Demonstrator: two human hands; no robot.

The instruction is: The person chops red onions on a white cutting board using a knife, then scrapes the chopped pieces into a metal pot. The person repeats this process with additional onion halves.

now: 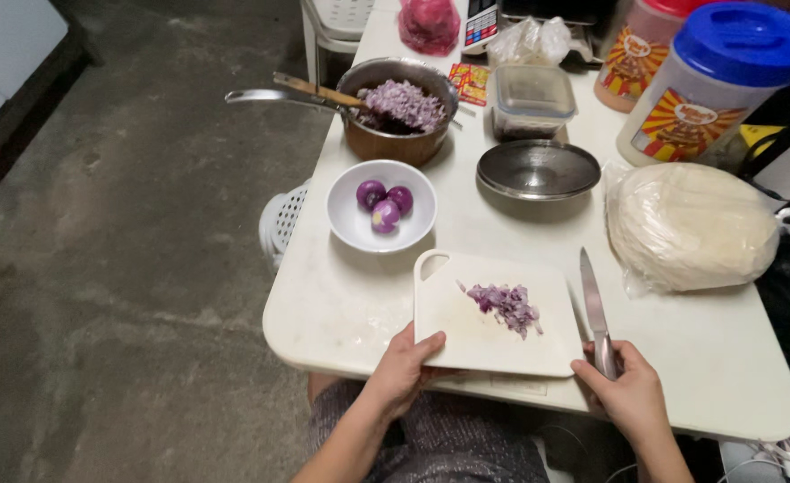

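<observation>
Bare concrete floor surrounds our white table point(341, 313), where our left hand point(401, 368) grips the near edge of the white cutting board point(493, 344) and our right hand point(629, 394) clasps the knife point(594, 309), blade resting beside the board. One small heap of chopped red onion point(505, 304) sits on the board, and a larger heap already fills the one pot point(401, 116). Three peeled onions point(384, 204) in the one white bowl point(359, 228) remain whole, so we judge the chopping well along but unfinished.

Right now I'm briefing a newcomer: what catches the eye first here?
The purple chopped onion heaped on the white cutting board, which the left hand grips at its near edge. The right hand holds a knife beside it. Behind, a white bowl holds peeled onions.
</observation>
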